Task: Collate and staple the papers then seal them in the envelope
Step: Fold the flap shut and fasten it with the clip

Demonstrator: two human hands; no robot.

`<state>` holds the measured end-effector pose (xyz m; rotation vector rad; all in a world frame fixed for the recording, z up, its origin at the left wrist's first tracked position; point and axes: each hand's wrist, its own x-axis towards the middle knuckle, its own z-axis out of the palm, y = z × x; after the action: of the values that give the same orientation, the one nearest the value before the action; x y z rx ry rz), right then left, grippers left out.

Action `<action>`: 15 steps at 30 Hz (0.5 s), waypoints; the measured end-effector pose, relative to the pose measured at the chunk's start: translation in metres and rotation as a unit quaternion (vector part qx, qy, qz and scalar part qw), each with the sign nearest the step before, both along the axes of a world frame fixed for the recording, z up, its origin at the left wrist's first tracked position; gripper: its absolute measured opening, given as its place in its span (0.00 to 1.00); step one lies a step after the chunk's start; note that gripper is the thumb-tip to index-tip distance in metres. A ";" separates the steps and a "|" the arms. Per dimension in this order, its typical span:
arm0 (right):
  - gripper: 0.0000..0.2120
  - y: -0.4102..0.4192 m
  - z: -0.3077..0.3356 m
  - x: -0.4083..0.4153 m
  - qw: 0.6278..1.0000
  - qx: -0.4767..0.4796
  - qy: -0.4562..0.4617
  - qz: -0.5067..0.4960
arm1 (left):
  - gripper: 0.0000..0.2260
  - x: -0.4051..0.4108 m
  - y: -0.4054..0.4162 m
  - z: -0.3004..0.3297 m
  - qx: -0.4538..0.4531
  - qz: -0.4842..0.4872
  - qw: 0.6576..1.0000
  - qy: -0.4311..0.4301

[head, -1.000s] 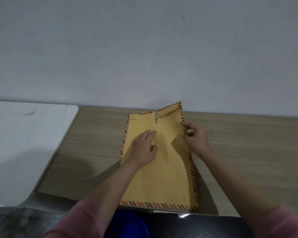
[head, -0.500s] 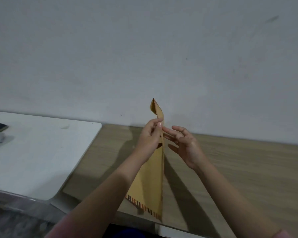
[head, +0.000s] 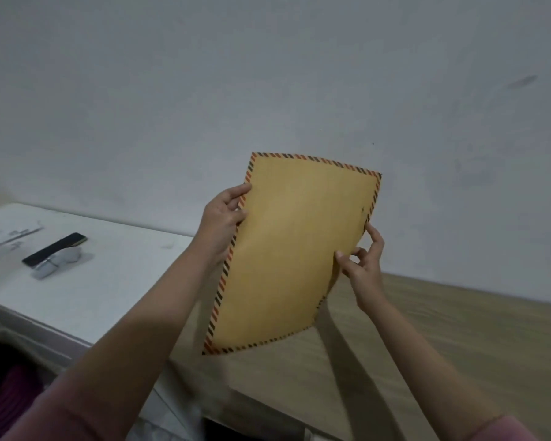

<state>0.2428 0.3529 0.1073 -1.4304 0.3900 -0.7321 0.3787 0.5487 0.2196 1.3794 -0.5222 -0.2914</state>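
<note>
A large brown envelope (head: 287, 249) with a red-and-black striped border is held up in the air above the wooden table (head: 442, 354), its plain face turned toward me. My left hand (head: 225, 219) grips its left edge near the top, thumb on the front. At the envelope's right edge my right hand (head: 363, 265) pinches it between thumb and fingers. A stapler (head: 56, 254), black on top and grey beneath, lies on the white table (head: 109, 281) to the left. No loose papers from the task show near the envelope.
Some white printed sheets (head: 10, 233) lie at the far left of the white table. A plain grey wall (head: 268, 90) stands behind both tables. A dark purple fabric (head: 10, 389) shows at the bottom left.
The envelope was lifted off the wooden table, stood on edge, then turned over so its plain face is toward me. My view swung left, bringing the stapler in.
</note>
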 end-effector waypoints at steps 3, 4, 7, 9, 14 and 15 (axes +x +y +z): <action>0.29 0.002 0.004 -0.007 0.998 -0.052 0.020 -0.025 | 0.26 0.025 0.013 -0.019 0.197 0.009 0.975 -0.101; 0.27 0.002 0.002 -0.008 0.996 -0.073 0.027 -0.036 | 0.28 0.033 0.016 -0.029 0.272 -0.001 0.952 -0.140; 0.21 0.003 -0.012 -0.008 0.988 -0.108 0.100 -0.049 | 0.33 0.053 0.017 -0.062 0.382 -0.042 0.906 -0.177; 0.24 0.006 -0.027 -0.005 0.981 -0.096 0.165 -0.034 | 0.33 0.065 0.012 -0.085 0.400 -0.042 0.898 -0.176; 0.33 0.018 -0.072 0.015 0.944 -0.071 0.322 0.003 | 0.24 0.089 0.000 -0.146 0.460 -0.012 0.865 -0.200; 0.34 0.021 -0.081 0.019 0.938 -0.070 0.340 0.011 | 0.24 0.090 -0.001 -0.158 0.476 -0.021 0.858 -0.192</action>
<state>0.2619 0.3736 0.0266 -1.8037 0.8666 -0.2235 0.4685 0.5482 0.0613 2.4280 -0.7876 -0.3246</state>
